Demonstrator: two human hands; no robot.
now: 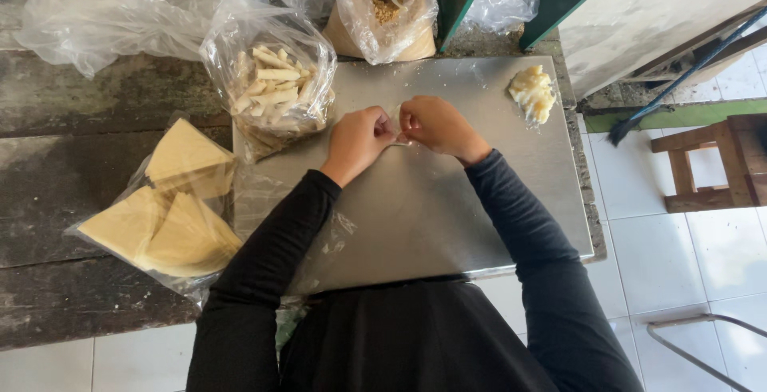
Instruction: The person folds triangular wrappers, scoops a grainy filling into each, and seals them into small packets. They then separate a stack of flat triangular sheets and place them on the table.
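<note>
Both my hands meet over the middle of a steel tray (447, 208). My left hand (357, 141) and my right hand (435, 126) pinch a small pale wrapper (397, 124) between their fingertips; most of it is hidden by the fingers. A clear bag of rolled pale sticks (273, 88) stands just left of my left hand. A lump of pale yellow filling (533, 92) lies on the tray's far right corner.
A plastic sheet holds stacked triangular pale wrappers (172, 216) on the dark wooden table at left. A bag of brown crumbs (386, 8) stands behind the tray. Crumpled clear bags lie at the back left. A wooden stool (711, 160) stands on the white tiled floor at right.
</note>
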